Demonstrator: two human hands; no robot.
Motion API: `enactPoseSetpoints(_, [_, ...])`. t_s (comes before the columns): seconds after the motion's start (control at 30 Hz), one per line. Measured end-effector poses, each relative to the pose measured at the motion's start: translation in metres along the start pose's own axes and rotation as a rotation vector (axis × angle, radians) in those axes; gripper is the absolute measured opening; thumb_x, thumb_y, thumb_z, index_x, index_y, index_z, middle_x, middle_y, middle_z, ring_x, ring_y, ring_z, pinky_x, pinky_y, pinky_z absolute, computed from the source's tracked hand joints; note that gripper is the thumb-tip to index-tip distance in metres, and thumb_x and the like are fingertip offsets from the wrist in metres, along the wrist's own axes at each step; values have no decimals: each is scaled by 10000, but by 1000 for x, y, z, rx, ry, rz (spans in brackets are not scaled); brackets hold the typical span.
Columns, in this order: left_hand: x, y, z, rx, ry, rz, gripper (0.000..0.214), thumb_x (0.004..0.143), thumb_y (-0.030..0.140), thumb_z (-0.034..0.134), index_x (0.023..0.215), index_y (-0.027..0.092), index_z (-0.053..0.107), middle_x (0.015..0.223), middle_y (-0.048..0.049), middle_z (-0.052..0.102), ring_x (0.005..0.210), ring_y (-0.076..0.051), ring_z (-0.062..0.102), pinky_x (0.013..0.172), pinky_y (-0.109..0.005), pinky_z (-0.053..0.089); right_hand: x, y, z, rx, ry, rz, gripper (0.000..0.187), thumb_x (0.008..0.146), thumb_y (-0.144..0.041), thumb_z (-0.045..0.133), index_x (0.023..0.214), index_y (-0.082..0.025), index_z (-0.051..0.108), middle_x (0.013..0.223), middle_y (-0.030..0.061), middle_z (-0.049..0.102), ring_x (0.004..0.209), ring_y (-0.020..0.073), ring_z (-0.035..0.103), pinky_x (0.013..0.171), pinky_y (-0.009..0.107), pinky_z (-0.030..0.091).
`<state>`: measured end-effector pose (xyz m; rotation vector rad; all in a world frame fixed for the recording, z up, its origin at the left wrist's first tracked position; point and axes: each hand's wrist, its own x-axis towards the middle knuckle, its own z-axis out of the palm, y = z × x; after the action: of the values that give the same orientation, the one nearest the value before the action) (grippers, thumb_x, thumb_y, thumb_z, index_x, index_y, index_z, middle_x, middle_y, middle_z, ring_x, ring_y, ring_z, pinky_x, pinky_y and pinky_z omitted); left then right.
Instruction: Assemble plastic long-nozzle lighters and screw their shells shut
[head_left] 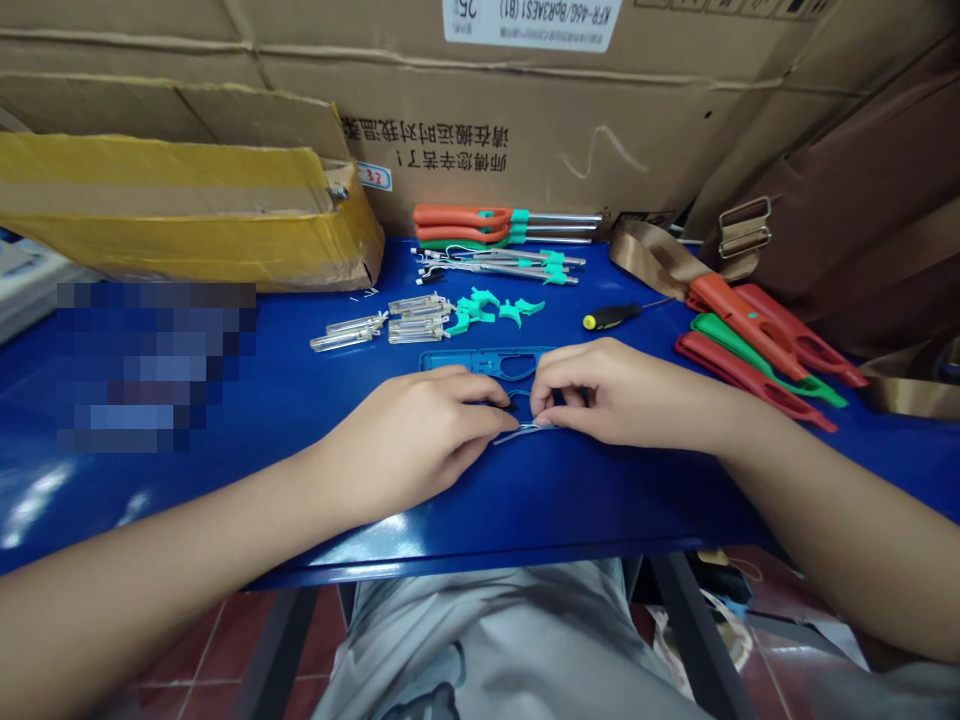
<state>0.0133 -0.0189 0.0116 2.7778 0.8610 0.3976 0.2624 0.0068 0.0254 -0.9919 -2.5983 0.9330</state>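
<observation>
My left hand [431, 430] rests low over the blue table, its thumb and fingertips drawn together at the end of some thin pale wires [516, 432]. From the other side my right hand [600, 390] pinches at the same wires; its fingertips partly hide them. A blue plastic part, its outline mostly covered by my fingers, lies just beyond the wires. Behind both hands is a blue lighter shell half [461, 360], hollow side up, with a looped handle opening at its right.
Farther back lie clear fuel tanks [416, 328], teal triggers [474, 308], metal rods with wires [525, 265] and stacked orange lighters [461, 215]. A screwdriver [613, 317] sits right of centre. Coloured shells [750, 325] and a strap are at right. A taped carton [187, 210] stands left.
</observation>
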Motion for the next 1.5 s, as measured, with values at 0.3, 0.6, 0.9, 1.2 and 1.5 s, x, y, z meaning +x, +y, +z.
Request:
enactPoseSetpoints(0.3, [1, 1, -1, 0, -51, 6, 353, 1006, 161, 499, 1216, 296, 749, 1281, -40, 699, 1086, -237, 683, 913, -389, 586, 1, -1, -1, 13, -15, 29, 109, 871, -88, 672, 833, -172, 729, 808, -15, 665, 615, 78, 522, 586, 226, 403])
enactPoseSetpoints(0.6, [1, -1, 1, 54, -51, 65, 357, 997, 155, 513, 1223, 295, 751, 1264, -55, 690, 1074, -241, 676, 929, -401, 589, 4, -4, 1, -13, 5, 49, 107, 840, -66, 681, 810, -157, 729, 787, -22, 666, 588, 66, 518, 599, 223, 396])
enactPoseSetpoints(0.9, [0, -1, 1, 81, -10, 73, 352, 999, 160, 505, 1193, 302, 762, 1246, -33, 723, 1038, -238, 707, 854, -378, 611, 2, -3, -1, 7, -13, 68, 101, 849, -88, 668, 826, -162, 733, 807, -18, 671, 610, 72, 531, 594, 221, 394])
enactPoseSetpoints(1.2, [-1, -2, 2, 33, 26, 63, 317, 998, 179, 522, 1143, 283, 784, 1227, -21, 745, 1024, -229, 722, 831, -355, 605, 3, -3, -1, 35, -32, 119, 70, 859, -119, 687, 835, -160, 739, 809, -21, 672, 599, 67, 515, 576, 211, 399])
enactPoseSetpoints(1.5, [-1, -3, 1, 36, 14, 67, 308, 987, 163, 536, 1125, 282, 785, 1226, -17, 741, 1023, -235, 716, 817, -363, 602, 2, -5, -2, 11, -37, 84, 101, 855, -85, 672, 828, -157, 738, 810, -19, 675, 605, 66, 522, 580, 207, 395])
